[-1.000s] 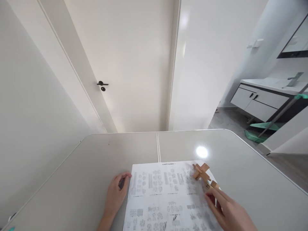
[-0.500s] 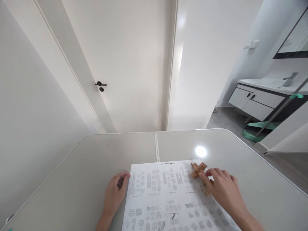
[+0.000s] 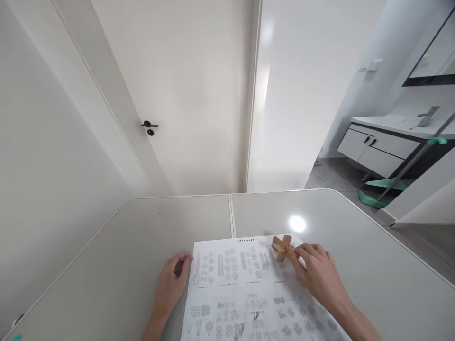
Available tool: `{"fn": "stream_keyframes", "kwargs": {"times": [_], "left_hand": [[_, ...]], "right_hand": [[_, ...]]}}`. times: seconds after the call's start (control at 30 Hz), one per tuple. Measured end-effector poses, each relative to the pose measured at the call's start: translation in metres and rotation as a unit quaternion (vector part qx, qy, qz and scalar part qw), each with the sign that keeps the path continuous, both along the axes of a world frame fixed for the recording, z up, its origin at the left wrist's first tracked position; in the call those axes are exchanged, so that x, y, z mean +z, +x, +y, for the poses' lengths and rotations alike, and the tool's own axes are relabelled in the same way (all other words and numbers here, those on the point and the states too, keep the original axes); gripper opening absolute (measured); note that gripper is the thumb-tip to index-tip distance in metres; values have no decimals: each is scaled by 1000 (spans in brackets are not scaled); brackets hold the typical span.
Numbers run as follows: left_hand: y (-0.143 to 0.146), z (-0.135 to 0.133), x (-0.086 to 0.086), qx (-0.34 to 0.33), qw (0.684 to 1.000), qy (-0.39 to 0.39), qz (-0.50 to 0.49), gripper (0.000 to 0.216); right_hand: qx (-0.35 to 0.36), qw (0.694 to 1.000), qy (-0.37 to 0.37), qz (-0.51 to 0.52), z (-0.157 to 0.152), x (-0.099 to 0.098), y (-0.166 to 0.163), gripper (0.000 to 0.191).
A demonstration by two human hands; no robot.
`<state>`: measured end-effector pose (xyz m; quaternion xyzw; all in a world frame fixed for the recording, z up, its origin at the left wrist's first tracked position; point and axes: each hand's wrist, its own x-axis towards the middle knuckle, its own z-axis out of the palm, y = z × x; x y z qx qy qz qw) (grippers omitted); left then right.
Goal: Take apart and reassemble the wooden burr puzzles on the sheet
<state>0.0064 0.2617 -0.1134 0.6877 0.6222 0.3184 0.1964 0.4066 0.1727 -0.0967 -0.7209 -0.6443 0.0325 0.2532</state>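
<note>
Shifted leftward, the wooden puzzle (image 3: 282, 246) lies pinched at the fingertips of the right hand (image 3: 316, 274).

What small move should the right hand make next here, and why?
Probably lift the wooden puzzle slightly off the printed sheet: the right hand seems to pinch only one arm of it, low over the paper, while the left hand rests at the sheet's edge.

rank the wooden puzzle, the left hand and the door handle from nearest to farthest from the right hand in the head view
1. wooden puzzle: at the right hand, over the sheet, near its far edge.
2. left hand: at the sheet's left edge.
3. door handle: on the door beyond the table, upper left.
</note>
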Motion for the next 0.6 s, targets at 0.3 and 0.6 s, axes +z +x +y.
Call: {"fn": "stream_keyframes", "kwargs": {"times": [0.3, 0.6], "left_hand": [[75, -59, 39, -177, 971, -58, -147, 52], [130, -101, 58, -284, 869, -172, -368, 86]], "right_hand": [[258, 938, -12, 231, -36, 39, -69, 32], [236, 923, 32, 301, -57, 17, -102, 29]]}}
